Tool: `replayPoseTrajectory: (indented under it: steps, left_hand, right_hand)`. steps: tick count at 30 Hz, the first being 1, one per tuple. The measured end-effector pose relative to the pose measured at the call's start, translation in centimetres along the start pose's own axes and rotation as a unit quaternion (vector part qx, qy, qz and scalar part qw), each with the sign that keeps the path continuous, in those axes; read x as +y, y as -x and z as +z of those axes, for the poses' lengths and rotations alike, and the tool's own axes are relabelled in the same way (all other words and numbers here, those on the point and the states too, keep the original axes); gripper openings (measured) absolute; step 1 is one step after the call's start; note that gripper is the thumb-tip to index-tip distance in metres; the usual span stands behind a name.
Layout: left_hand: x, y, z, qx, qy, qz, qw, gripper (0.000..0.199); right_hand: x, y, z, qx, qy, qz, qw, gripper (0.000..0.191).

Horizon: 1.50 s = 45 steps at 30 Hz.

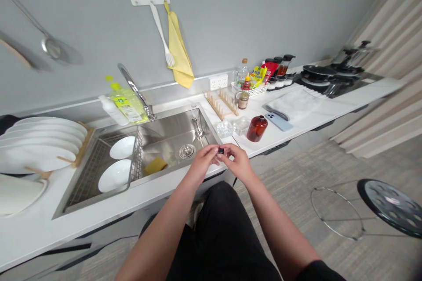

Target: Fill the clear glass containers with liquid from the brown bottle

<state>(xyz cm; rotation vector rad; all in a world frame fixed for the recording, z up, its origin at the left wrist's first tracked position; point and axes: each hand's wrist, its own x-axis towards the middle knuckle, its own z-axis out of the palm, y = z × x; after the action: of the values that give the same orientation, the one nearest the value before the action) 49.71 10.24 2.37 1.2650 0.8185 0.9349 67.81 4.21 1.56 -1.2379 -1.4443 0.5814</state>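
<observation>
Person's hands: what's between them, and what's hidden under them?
A small black object is held between the left hand and right hand; the fingers cover most of it, so its form cannot be told. Below them is the stainless steel sink; the rim directly beneath is covered.

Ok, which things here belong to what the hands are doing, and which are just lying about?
In use: small black object, pinched between left hand and right hand.
Lying about: yellow sponge, amber glass bottle, smartphone, folded towel.
</observation>
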Motion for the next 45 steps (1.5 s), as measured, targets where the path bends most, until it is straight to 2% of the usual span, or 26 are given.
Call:
replayPoseTrajectory:
  steps: [2, 5, 7, 9, 10, 11, 12, 14, 15, 17, 19, 21, 24, 27, 29, 31, 33, 35, 36, 38, 40, 45]
  left_hand:
    - [0.5, 2.4, -0.2, 0.003, 0.052, -0.017, 0.998, 0.048]
    - [1.6, 4.3, -0.6, 0.012, 0.095, -0.025, 0.995, 0.044]
    - [2.0, 5.0, -0.9, 0.014, 0.1, -0.025, 0.995, 0.045]
    - [1.9, 5.5, -1.6, 0.036, 0.096, -0.02, 0.994, 0.048]
    - [1.8, 5.7, -2.1, 0.056, 0.099, -0.016, 0.993, 0.05]
    - [1.6, 5.9, -2.8, 0.078, 0.101, -0.01, 0.992, 0.052]
    - [1.4, 6.2, -3.7, 0.104, 0.102, -0.001, 0.989, 0.053]
    - [1.0, 6.7, -5.9, 0.157, 0.095, 0.022, 0.983, 0.056]
    - [0.8, 7.0, -7.1, 0.183, 0.089, 0.034, 0.979, 0.057]
    - [0.8, 7.8, -9.5, 0.227, 0.085, 0.047, 0.969, 0.059]
    - [0.9, 8.6, -11.6, 0.259, 0.092, 0.05, 0.96, 0.061]
    - [1.2, 9.7, -13.1, 0.283, 0.105, 0.048, 0.952, 0.063]
    - [1.6, 11.5, -14.3, 0.298, 0.12, 0.034, 0.946, 0.064]
    - [2.2, 13.1, -14.6, 0.302, 0.106, 0.027, 0.947, 0.064]
    - [2.9, 14.0, -14.0, 0.303, 0.091, 0.045, 0.947, 0.059]
    - [3.9, 14.8, -12.9, 0.294, 0.077, 0.074, 0.95, 0.052]
    - [5.3, 15.4, -11.5, 0.266, 0.055, 0.105, 0.957, 0.046]
    - [6.8, 16.1, -10.3, 0.23, 0.015, 0.134, 0.964, 0.04]
    - [7.4, 16.4, -9.9, 0.215, -0.005, 0.146, 0.965, 0.037]
    - [8.4, 17.2, -9.5, 0.2, -0.032, 0.167, 0.965, 0.033]
    - [8.9, 18.2, -9.8, 0.194, -0.046, 0.179, 0.963, 0.031]
    - [9.8, 20.8, -11.2, 0.185, -0.098, 0.215, 0.954, 0.027]
  right_hand:
    - [-1.4, 0.6, 1.1, -0.001, 0.022, -0.029, 0.999, 0.032]
    - [-3.4, 1.5, 2.3, -0.033, 0.09, -0.086, 0.992, 0.027]
    - [-4.0, 2.1, 2.3, -0.067, 0.13, -0.116, 0.982, 0.03]
    - [-3.6, 2.3, 1.2, -0.075, 0.156, -0.13, 0.976, 0.044]
    - [-2.9, 2.1, 0.1, -0.052, 0.166, -0.126, 0.977, 0.054]
    - [-1.9, 1.8, -1.1, -0.003, 0.176, -0.115, 0.978, 0.064]
    - [-0.7, 1.2, -2.6, 0.099, 0.189, -0.092, 0.973, 0.068]
    - [2.0, -0.5, -5.7, 0.296, 0.228, -0.021, 0.927, 0.09]
    - [3.3, -1.5, -7.1, 0.342, 0.247, 0.005, 0.907, 0.109]
    - [5.6, -3.5, -9.1, 0.341, 0.271, 0.028, 0.9, 0.135]
    - [7.0, -5.0, -10.0, 0.303, 0.267, 0.055, 0.913, 0.143]
    - [7.6, -5.8, -10.4, 0.281, 0.241, 0.108, 0.923, 0.143]
    - [7.2, -5.2, -10.3, 0.305, 0.213, 0.175, 0.912, 0.123]
    - [5.3, -2.4, -8.4, 0.34, 0.198, 0.143, 0.908, 0.1]
    - [2.9, 0.5, -5.4, 0.305, 0.176, 0.086, 0.932, 0.095]
    - [-0.3, 3.7, -1.1, 0.22, 0.141, 0.008, 0.965, 0.088]
    - [-3.9, 6.4, 3.5, 0.093, 0.095, -0.05, 0.99, 0.078]
    - [-7.3, 8.1, 7.1, 0.0, 0.065, -0.084, 0.994, 0.076]
    - [-8.7, 8.6, 8.3, -0.015, 0.053, -0.1, 0.993, 0.078]
    - [-10.8, 9.0, 9.8, -0.042, 0.037, -0.118, 0.991, 0.079]
    - [-12.1, 9.0, 10.4, -0.059, 0.029, -0.123, 0.99, 0.078]
    - [-13.8, 9.8, 11.0, -0.093, 0.024, -0.116, 0.989, 0.075]
